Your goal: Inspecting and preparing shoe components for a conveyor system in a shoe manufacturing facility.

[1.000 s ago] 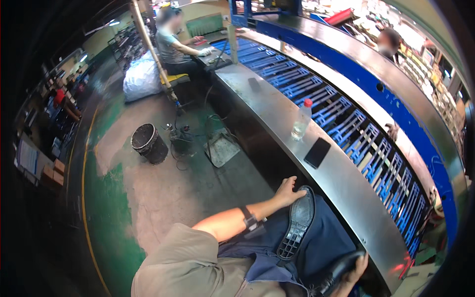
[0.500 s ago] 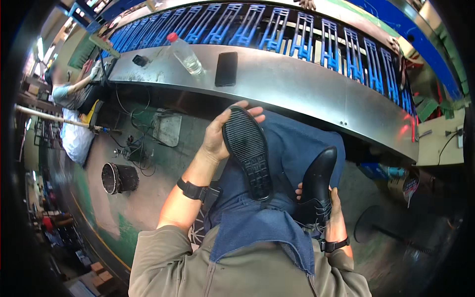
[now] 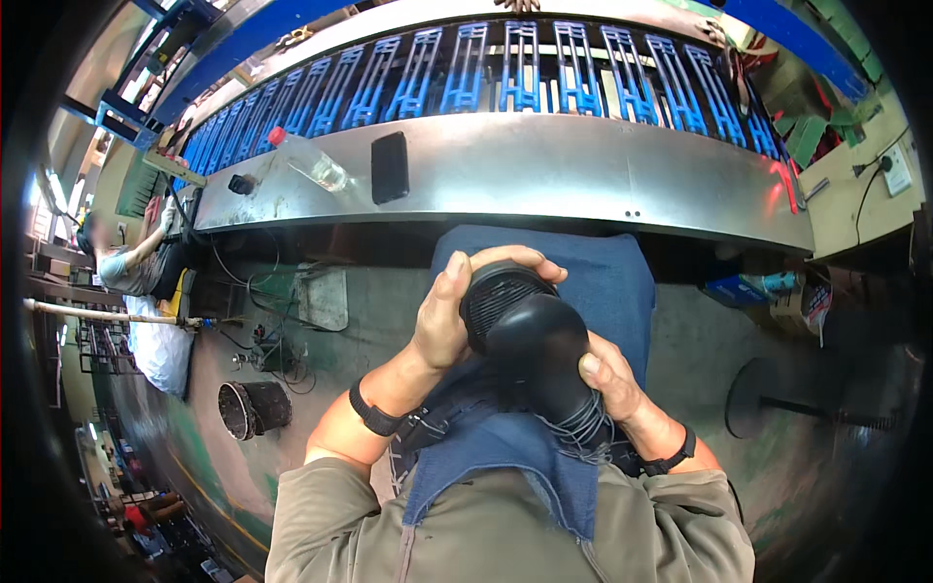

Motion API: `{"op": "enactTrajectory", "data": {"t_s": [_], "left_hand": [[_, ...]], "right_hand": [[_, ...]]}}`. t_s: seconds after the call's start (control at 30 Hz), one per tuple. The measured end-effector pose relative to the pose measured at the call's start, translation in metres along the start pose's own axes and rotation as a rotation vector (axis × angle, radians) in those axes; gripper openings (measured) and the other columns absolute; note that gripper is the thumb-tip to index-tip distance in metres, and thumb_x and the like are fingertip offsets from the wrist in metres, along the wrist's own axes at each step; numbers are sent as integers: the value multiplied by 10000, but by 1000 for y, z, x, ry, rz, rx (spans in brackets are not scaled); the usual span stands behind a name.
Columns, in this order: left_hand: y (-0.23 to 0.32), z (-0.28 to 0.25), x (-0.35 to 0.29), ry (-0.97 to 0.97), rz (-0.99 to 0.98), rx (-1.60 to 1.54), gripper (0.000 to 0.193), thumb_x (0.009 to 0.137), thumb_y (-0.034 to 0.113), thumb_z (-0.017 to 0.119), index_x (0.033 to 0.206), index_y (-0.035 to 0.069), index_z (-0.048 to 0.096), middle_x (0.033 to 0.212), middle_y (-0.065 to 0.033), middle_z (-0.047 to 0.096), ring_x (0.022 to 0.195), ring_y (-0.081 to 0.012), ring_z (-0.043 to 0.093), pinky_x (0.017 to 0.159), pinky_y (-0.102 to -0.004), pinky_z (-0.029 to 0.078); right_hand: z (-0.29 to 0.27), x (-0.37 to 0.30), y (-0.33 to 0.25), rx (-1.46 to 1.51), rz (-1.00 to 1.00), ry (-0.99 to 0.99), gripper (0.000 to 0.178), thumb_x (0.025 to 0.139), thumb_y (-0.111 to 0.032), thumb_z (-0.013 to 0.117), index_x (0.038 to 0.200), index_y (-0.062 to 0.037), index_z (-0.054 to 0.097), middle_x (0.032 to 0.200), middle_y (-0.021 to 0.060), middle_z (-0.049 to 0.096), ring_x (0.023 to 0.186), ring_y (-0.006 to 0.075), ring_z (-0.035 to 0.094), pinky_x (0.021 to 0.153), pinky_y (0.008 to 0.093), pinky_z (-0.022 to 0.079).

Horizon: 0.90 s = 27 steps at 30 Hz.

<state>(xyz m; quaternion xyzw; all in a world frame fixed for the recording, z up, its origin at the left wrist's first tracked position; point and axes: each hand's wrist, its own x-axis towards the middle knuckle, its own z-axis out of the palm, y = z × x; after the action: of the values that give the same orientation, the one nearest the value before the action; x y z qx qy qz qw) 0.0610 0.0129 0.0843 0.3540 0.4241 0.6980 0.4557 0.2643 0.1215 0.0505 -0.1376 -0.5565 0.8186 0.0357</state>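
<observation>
Steel ledge (image 3: pixel 525 170) carries red-capped bottle (image 3: pixel 316 165), black phone (image 3: pixel 391 167), small dark object (image 3: pixel 242 184).

sole (image 3: pixel 498 303) part-hidden behind shoe (image 3: pixel 544 345), co-worker's head (image 3: pixel 95 231) blurred

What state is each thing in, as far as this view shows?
Black lace-up shoe: held, laced; whether tied, unclear
Black ribbed sole: held, partly covered by the shoe
Left hand: closed on the sole
Right hand: closed on the shoe
Clear bottle: capped
Smartphone: flat, dark face up
Black bucket: uncovered
</observation>
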Motion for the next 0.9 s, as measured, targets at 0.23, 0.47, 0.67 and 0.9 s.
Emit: {"op": "enactTrajectory", "data": {"t_s": [0.23, 0.47, 0.67, 0.9], "left_hand": [[4, 16, -8, -23, 36, 192, 757, 1032, 535, 203, 1214, -77, 608, 1184, -261, 649, 1189, -425, 598, 1057, -539, 453], [0, 18, -11, 7, 88, 159, 681, 1035, 433, 260, 1232, -116, 612, 1219, -268, 665, 1129, -342, 646, 1035, -431, 474], [2, 18, -8, 16, 88, 168, 667, 1030, 413, 263, 1229, -116, 616, 1216, -268, 669, 1122, -342, 653, 1027, -428, 480], [2, 18, -7, 3, 94, 231, 684, 1020, 429, 269, 1216, -121, 623, 1215, -272, 667, 1118, -350, 657, 1022, -429, 483]], "right_hand": [[1, -5, 8, 117, -98, -7, 744, 955, -527, 551, 1377, 82, 491, 1219, 135, 635, 1096, 168, 591, 961, 299, 454], [-1, -4, 17, 93, -87, 16, 726, 957, -529, 554, 1362, 71, 506, 1152, 97, 643, 1010, 129, 590, 896, 267, 461], [5, 2, 13, 134, -104, 41, 710, 964, -518, 558, 1361, 69, 506, 1053, 58, 642, 897, 86, 567, 805, 234, 451], [-2, 1, 20, 127, -95, 16, 715, 977, -525, 547, 1376, 66, 500, 796, -57, 513, 662, 20, 393, 597, 206, 318]]}}
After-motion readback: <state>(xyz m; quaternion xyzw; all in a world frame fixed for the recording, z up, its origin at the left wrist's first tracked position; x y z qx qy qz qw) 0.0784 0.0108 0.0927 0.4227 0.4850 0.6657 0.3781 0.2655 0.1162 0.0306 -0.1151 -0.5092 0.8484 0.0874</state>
